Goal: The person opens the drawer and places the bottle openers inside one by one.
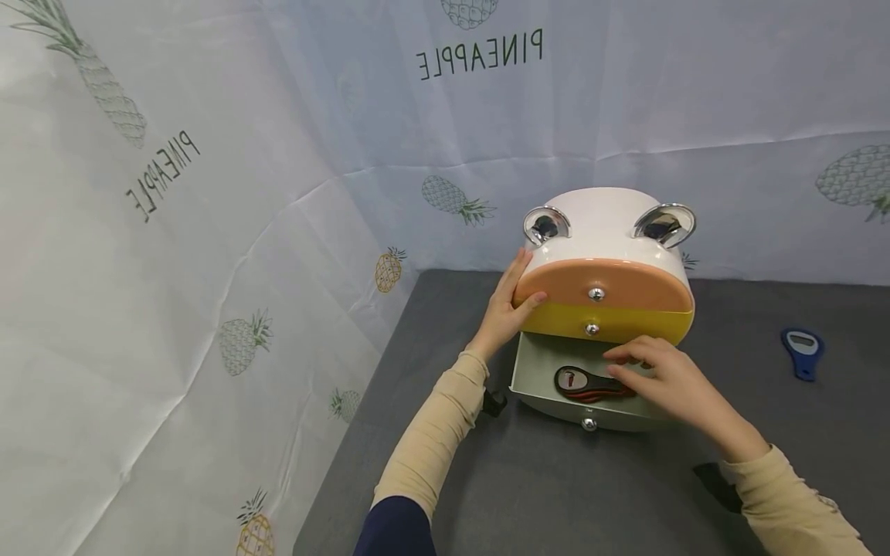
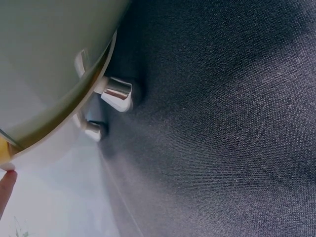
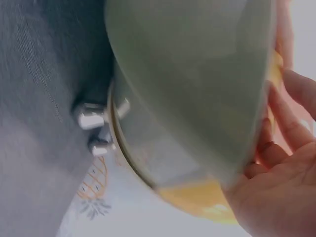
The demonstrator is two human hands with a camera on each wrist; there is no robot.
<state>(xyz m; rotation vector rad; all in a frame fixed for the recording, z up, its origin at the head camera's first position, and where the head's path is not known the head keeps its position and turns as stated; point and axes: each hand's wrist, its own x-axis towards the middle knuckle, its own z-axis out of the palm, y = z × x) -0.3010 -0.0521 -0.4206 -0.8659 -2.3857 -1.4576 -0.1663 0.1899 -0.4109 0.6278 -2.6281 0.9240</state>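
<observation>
A rounded chest of drawers [image 1: 605, 224] in white, with orange and yellow drawer fronts, stands on the table. My left hand [image 1: 506, 309] rests against its left side, thumb on the front; one fingertip [image 2: 6, 185] shows in the left wrist view. The pale green bottom drawer [image 1: 538, 359] is pulled out. Inside lies a black and red handheld item [image 1: 587, 384] with a rounded end and a light oval face. My right hand [image 1: 664, 378] reaches over the drawer's right side, its fingers loosely bent, thumb and forefinger apart. Part of the drawer's right end is hidden beneath it.
A blue handheld device [image 1: 803, 351] with a small grey display lies on the grey table [image 1: 556, 494] to the right. Shiny silver ears [image 1: 666, 224] stick up from the chest, and short silver feet [image 2: 116, 94] support it. A pineapple-print cloth [image 1: 313, 100] hangs behind and at left.
</observation>
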